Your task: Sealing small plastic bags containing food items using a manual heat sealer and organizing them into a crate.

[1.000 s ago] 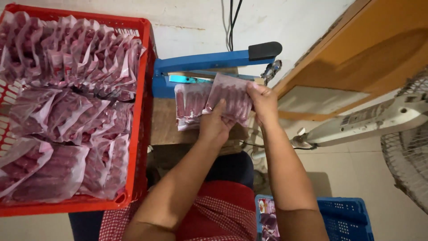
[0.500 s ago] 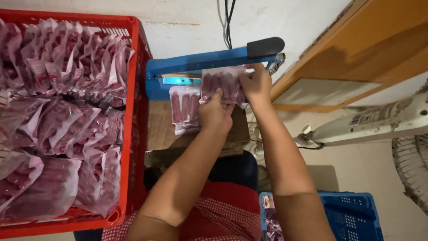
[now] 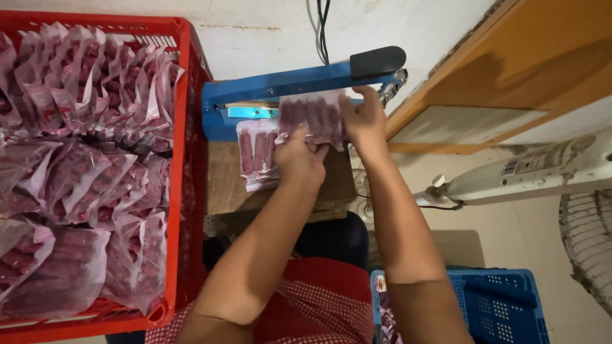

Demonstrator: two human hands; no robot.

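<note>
while the blue crate (image 3: 503, 306) sits nearest, low at the right by the person's lap, both forearms reach away from the body toward the far edge of the small wooden counter (image 3: 223, 185). the left hand (image 3: 299, 156) is closed in a pinch on the near edge of a clear pouch of red sticks (image 3: 312, 118), and the right hand (image 3: 363, 118) pinches that pouch's right side, thumb on top. the pouch lies just beyond both grips, its open top pointing away toward the blue heat sealer (image 3: 287, 86); the sticks run near to far, while the top edge runs left to right along the sealer's bar. the right hand is nearer the sealer. 1 more pouch (image 3: 255, 153) lies flat just left of it. at the counter's left edge stands a red crate (image 3: 185, 159) heaped with similar pouches.
</note>
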